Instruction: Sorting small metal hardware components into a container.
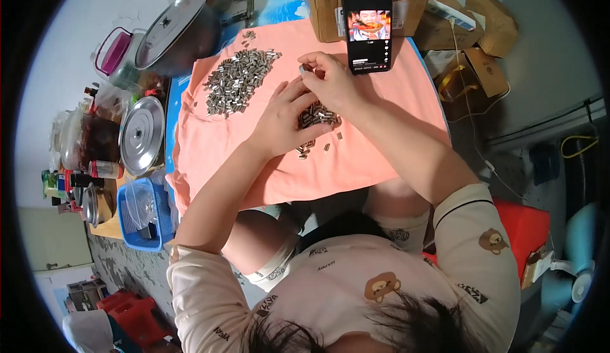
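Observation:
On the peach cloth (pixel 356 156) lie small silver metal cylinders in two heaps. The larger heap (pixel 238 81) is spread at the far left. A smaller heap (pixel 316 116) sits under and between my hands, with a few loose pieces near it. My left hand (pixel 283 119) rests over that smaller heap, palm down, its thumb held apart from the fingers. Just beyond it, my right hand (pixel 332 85) is closed in a pinch, and a small metal cylinder (pixel 306 68) shows at its fingertips. The left fingertips lie close below the right hand and are partly hidden.
A phone (pixel 368 29) leans upright against a cardboard box (pixel 325 6) at the far edge. Left of the table stand a large lidded pot (pixel 175 32), a round metal lid (pixel 142 135) and a blue basket (pixel 159 238). Open cartons (pixel 489 73) stand at the right.

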